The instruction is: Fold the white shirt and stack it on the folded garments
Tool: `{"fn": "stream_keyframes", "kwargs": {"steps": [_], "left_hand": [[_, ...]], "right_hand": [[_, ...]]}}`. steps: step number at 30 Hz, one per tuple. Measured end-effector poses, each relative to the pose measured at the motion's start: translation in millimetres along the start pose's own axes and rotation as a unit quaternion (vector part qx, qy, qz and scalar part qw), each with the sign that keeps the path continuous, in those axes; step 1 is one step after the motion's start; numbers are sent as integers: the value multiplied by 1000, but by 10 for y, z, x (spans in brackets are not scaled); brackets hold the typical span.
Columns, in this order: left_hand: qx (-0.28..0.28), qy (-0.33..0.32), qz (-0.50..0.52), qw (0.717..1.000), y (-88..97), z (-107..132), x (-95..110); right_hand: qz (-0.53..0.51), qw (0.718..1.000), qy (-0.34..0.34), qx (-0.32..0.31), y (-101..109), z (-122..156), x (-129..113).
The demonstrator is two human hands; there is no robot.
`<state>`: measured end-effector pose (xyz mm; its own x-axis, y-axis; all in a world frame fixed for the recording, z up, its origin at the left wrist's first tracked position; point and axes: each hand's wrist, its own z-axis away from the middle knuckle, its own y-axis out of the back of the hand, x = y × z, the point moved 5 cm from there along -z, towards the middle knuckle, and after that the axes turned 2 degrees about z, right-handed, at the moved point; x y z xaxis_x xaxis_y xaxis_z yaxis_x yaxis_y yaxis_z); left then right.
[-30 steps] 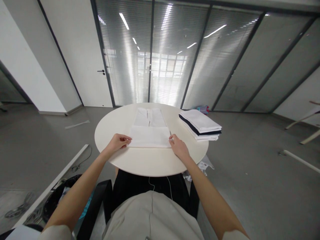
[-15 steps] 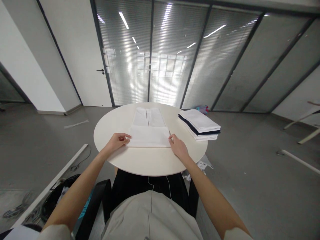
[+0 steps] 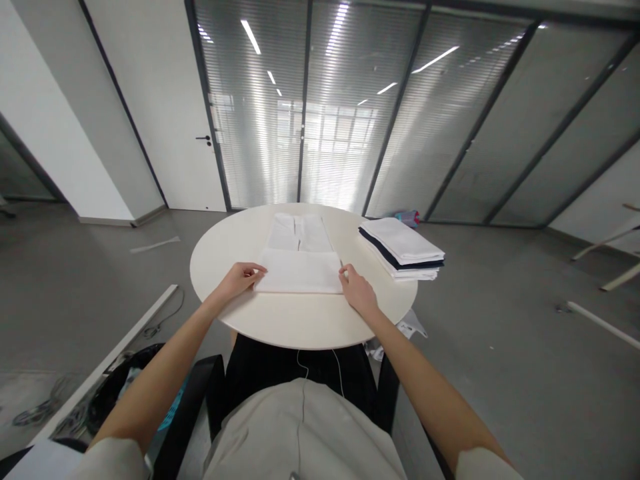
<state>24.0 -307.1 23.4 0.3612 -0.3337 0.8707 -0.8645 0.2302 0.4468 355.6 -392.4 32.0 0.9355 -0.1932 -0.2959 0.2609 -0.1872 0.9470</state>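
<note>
A white garment point(image 3: 301, 272) lies flat in front of me, its near part folded over into a straight band. Beyond the band its two sides meet at a narrow slit down the middle. My left hand point(image 3: 241, 279) is closed on the left edge of the band, thumb and fingers pinched together. At the band's right edge, my right hand point(image 3: 358, 291) holds the fabric in a similar pinch. Both hands rest low on the round white table point(image 3: 295, 320).
To the right, a stack of folded fabric point(image 3: 403, 241), white with a dark layer, reaches past the table edge. A black bin point(image 3: 103, 400) stands on the floor at left, near a white bar point(image 3: 113, 357) and cables. Glass partitions rise behind the table.
The whole view has shifted very slightly. Both hands keep their places at the garment's edges, and the garment looks the same.
</note>
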Motion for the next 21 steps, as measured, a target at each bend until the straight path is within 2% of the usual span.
{"fn": "stream_keyframes", "kwargs": {"steps": [4, 8, 13, 16, 18, 21], "left_hand": [[14, 3, 9, 1000, -9, 3, -20], [15, 28, 43, 999, 32, -2, -38], [-52, 73, 41, 995, 90, -253, 113], [-11, 93, 43, 995, 118, -501, 125], [30, 92, 89, 991, 94, -621, 52], [42, 78, 188, 978, 7, -689, -118]], "right_hand": [[9, 1000, -2, 4, -20, 16, -1], [-29, 1000, -9, 1, 41, -50, 23], [-50, 998, -17, -45, 182, -425, -75], [-57, 996, -28, -60, 147, -629, -149], [-75, 995, -47, -37, 79, -698, -146], [-104, 993, -56, 10, -27, -726, -89]]}}
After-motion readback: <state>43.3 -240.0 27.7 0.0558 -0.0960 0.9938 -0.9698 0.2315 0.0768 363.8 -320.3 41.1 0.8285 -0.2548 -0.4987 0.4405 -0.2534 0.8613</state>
